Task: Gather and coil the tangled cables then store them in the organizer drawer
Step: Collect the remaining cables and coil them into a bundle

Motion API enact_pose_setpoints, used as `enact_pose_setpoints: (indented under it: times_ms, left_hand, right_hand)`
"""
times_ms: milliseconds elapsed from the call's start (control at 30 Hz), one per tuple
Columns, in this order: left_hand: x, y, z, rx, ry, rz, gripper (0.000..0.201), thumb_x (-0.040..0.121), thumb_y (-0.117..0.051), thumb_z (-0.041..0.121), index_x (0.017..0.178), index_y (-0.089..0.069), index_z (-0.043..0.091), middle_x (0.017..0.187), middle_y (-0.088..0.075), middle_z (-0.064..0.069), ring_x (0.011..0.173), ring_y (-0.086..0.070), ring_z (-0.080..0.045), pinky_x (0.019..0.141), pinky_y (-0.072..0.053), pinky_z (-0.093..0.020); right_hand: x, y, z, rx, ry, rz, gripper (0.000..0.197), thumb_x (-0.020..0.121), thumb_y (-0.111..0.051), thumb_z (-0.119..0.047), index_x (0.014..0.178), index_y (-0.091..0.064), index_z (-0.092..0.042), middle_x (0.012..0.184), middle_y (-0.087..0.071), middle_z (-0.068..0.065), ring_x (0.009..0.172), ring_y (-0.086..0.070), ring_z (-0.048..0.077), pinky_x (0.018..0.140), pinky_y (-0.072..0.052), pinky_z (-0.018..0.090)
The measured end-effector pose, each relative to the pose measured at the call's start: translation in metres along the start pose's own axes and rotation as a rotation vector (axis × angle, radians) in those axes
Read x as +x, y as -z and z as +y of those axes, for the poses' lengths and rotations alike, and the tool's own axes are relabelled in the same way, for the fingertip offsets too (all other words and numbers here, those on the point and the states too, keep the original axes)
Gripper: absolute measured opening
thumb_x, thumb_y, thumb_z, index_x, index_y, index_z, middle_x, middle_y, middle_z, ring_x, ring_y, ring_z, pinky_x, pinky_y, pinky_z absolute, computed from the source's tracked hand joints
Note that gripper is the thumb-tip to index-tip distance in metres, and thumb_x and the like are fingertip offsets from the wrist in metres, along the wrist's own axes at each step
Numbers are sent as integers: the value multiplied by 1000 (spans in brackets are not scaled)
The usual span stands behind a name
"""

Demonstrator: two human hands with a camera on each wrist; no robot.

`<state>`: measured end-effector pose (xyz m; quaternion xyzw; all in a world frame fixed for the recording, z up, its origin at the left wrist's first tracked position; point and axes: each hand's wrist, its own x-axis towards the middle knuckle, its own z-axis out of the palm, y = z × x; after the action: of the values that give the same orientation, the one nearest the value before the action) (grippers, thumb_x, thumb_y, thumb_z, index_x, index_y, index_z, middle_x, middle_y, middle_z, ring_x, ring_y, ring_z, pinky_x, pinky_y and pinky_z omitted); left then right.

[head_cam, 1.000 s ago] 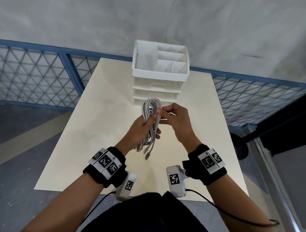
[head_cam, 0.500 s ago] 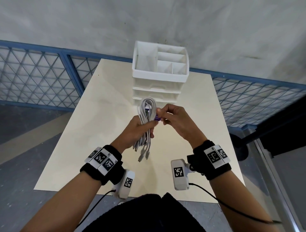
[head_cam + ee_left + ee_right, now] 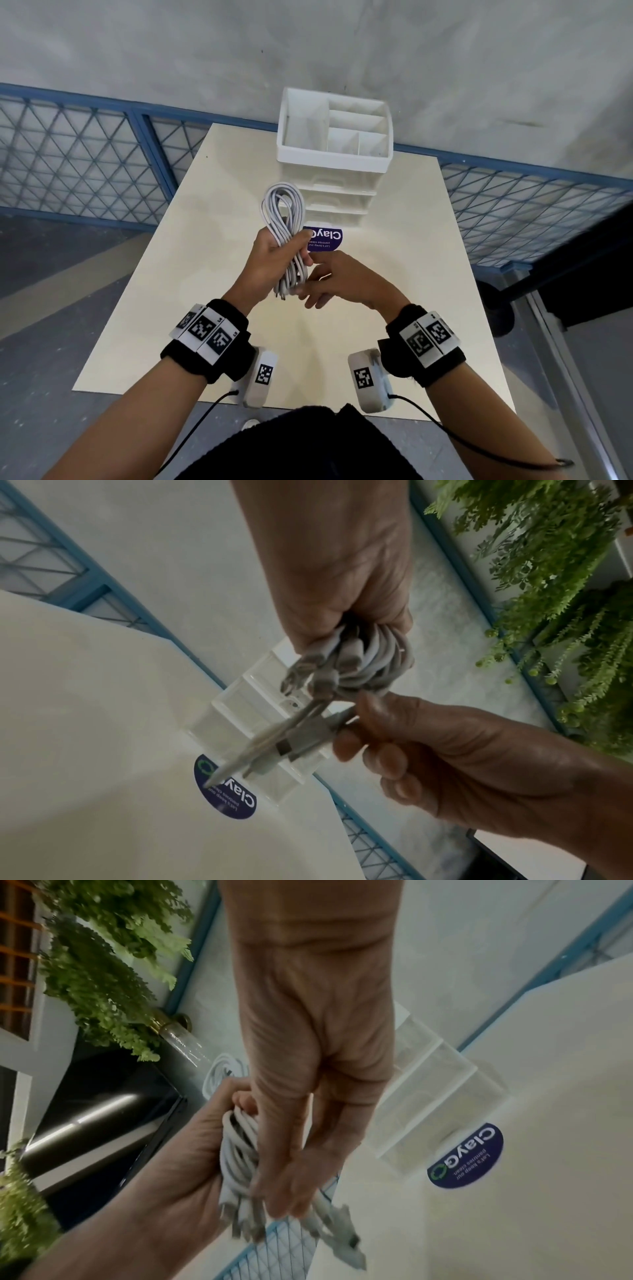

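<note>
Pale and rectangular, the surface (image 3: pixel 144 308) stands against a grey wall with blue mesh fencing behind it. A white organizer (image 3: pixel 334 161) with an open divided top and drawers below sits at the far edge, and a purple sticker (image 3: pixel 327 240) lies flat just in front of it.

Step in hand, by judgement: the coiling is close to finished and the loose ends are being tidied. The cables (image 3: pixel 286 236), a white looped bundle, are held upright above the surface, near the organizer, apart from it. All drawers appear closed.

Left hand (image 3: pixel 270 263): fingers curled round the middle of the bundle, loops standing above the fist, plug ends hanging below it. Right hand (image 3: pixel 346 281): low beside the left, thumb and fingers pinching the plug ends (image 3: pixel 301 734) at the bottom of the bundle.

Next move, by judgement: free one hand to pull a drawer open while the other keeps the coil compact.
</note>
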<state>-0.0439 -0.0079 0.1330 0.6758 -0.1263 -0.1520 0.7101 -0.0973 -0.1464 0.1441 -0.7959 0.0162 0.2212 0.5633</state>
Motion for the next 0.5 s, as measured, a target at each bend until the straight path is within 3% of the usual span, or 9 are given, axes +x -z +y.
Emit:
enact_pose_setpoints:
  times_ms: [100,233,333,500]
  left_hand:
    - [-5,-2,-1,16,-6,0,38,91,-57,18,54,-57,11,49,-61,-1,47,-58,-12,53,-47,-18]
    - [-6,-4,0,55,-37,-5,31,90,-59,16,60,-59,7,57,-63,-9,47,-61,-11,51,-47,-17]
    - [-4,-2,0,120,-74,15,33,90,-59,17,58,-62,10,53,-66,1,48,-63,-10,51,-46,-16]
    - [-3,-8,4,10,-37,21,34,90,-59,18,57,-58,9,52,-64,-2,50,-61,-17,52,-48,-22]
  right_hand:
    - [1,2,-1,-79,-15,2,23,82,-69,-9,101,-59,-3,78,-69,16,65,-70,24,58,-58,24]
    - [1,-3,2,-129,-31,32,11,86,-60,-7,90,-56,-16,76,-67,12,57,-69,19,53,-56,22]
    - [3,9,7,-154,-20,86,12,87,-56,-5,98,-60,-3,72,-67,7,59,-69,16,55,-55,20]
    - [2,8,5,72,0,52,20,83,-62,3,102,-65,6,88,-69,18,77,-68,19,73,-57,22]
